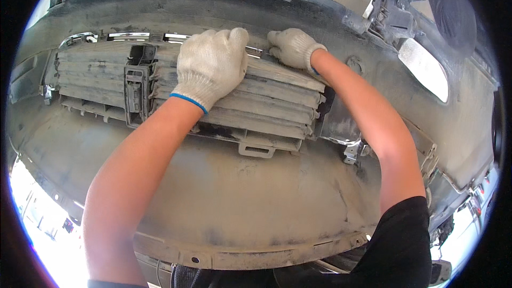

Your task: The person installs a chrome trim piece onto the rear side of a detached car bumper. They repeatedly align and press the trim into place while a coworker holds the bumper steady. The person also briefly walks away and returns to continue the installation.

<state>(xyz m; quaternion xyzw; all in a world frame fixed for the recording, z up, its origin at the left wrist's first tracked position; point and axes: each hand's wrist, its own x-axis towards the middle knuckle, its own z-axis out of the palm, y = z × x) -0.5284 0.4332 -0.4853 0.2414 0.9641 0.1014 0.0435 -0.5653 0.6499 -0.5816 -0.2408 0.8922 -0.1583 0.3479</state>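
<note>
two gloved hands work on dusty car bumper (240, 192), seen from its inner side. slatted grille (266, 96) sits in bumper's central opening, near top of view. left hand (210, 66), white knit glove, lies flat on grille's upper slats, fingers curled over top edge. right hand (292, 47) grips grille's top edge just beside it, fingers closed. chrome trim (128, 36) lines edge at left. black bracket (392, 8) at upper right.

Both gloved hands' fingertips hide behind the grille (160, 85) top edge.
</note>
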